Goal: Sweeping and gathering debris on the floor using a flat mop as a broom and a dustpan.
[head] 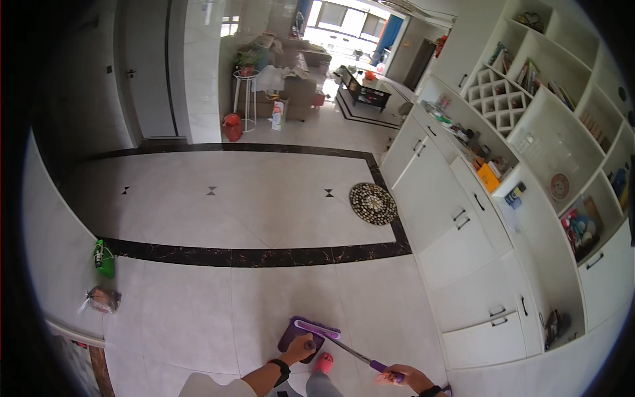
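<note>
My left hand (299, 348) is closed around the upright handle of a purple dustpan (286, 339); the handle's end (310, 344) points up towards me. My right hand (406, 378) grips the purple grip of a broom (352, 352) with a thin metal stick. The broom's purple and pink head (317, 329) lies across the dustpan's upper edge as I see it, its bristles facing away from me. Whether the bristles touch the pan is hard to tell. Just below the pan, a foot in a pink slipper (324, 363) stands on the pale tiles.
White cabinets (461, 278) with shelves line the right side. A round pebble-patterned mat (373, 204) lies near them. By the left wall sit a green bag (103, 259) and a clear plastic bag (103, 299). Farther off are a red bin (232, 127), plant stand (246, 99) and coffee table (364, 94).
</note>
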### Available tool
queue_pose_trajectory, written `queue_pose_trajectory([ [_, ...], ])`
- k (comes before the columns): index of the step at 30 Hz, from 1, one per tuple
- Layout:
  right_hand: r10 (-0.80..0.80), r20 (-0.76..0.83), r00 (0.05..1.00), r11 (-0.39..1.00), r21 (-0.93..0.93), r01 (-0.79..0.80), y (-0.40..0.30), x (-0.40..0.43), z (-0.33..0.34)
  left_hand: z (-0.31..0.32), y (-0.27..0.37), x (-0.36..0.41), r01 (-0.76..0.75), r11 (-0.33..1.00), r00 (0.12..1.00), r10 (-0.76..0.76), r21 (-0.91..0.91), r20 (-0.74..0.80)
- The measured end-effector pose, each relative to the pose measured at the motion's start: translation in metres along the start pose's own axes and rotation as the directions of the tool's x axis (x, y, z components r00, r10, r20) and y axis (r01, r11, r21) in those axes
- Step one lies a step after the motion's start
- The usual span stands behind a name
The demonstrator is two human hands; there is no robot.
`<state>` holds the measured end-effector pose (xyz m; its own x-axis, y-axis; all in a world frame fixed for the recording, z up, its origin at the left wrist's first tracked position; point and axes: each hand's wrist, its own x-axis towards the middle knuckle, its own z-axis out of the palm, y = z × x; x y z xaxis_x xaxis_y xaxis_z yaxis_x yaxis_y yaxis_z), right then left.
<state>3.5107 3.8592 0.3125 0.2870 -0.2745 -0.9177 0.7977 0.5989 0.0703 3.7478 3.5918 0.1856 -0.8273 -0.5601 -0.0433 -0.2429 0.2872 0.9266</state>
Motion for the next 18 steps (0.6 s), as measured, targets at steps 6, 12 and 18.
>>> queue_pose_trajectory([
  [6, -0.109, -0.011, 0.994, 0.953, -0.284, 0.101, -0.092, -0.004, 0.039, 0.008, -0.012, -0.029, 0.027, 0.994, 0.999, -0.023, -0.107, 0.041],
  [12, -0.282, 0.139, 0.949, 0.848, -0.426, 0.314, -0.200, 0.099, 0.064, 0.007, 0.035, -0.020, 0.023, 0.999, 0.990, -0.029, 0.047, 0.136],
  [18, -0.539, 0.494, 0.682, 0.152, -0.739, 0.656, -0.250, 0.222, 0.078, 0.042, -0.025, -0.042, 0.147, 0.982, 0.976, -0.163, 0.119, 0.141],
])
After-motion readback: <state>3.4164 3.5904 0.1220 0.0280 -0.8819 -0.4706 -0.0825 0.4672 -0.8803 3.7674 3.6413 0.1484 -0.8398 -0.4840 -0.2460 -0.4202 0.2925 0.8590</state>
